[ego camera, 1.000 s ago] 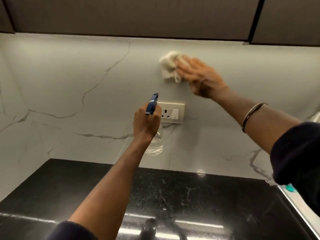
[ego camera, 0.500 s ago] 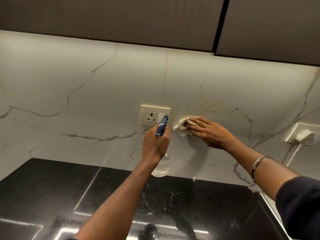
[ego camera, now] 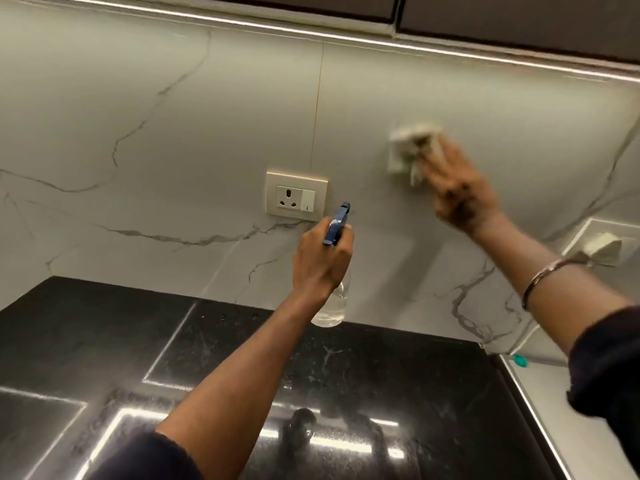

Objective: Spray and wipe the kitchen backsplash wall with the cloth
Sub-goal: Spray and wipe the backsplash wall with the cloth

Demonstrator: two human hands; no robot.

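Fingers (ego camera: 344, 242) of L hand (ego camera: 320, 263) are curled tight round the neck of the spray bottle (ego camera: 333, 306). Blue nozzle sticks up above the knuckles & points at the backsplash wall (ego camera: 173, 116); clear body hangs below the fist, over the far edge of the black counter (ego camera: 104, 341). Bottle is near the wall, contact w/ it can't be told. Just up-left of the nozzle, a cream socket (ego camera: 296, 196) w/ white switch sits in the wall, beside a vertical tile seam.

Further right & higher, R hand (ego camera: 460, 192) lies flat vs. the wall, fingers (ego camera: 440, 168) straight & close together, pressing the crumpled white cloth (ego camera: 408, 147) onto the marble. Cloth pokes out up-left of the fingertips. Hand & cloth are motion-blurred, so thumb position can't be told. Metal bangle (ego camera: 543, 275) sits on the R forearm, dark sleeve nearer.

Far right, partly behind that arm: a 2nd wall plate w/ a white plug (ego camera: 595, 247) in it. Below it, a small teal object (ego camera: 519, 360) on a pale ledge at the counter's right edge. Dark cabinets (ego camera: 519, 15) run along the top, w/ a light strip under them.
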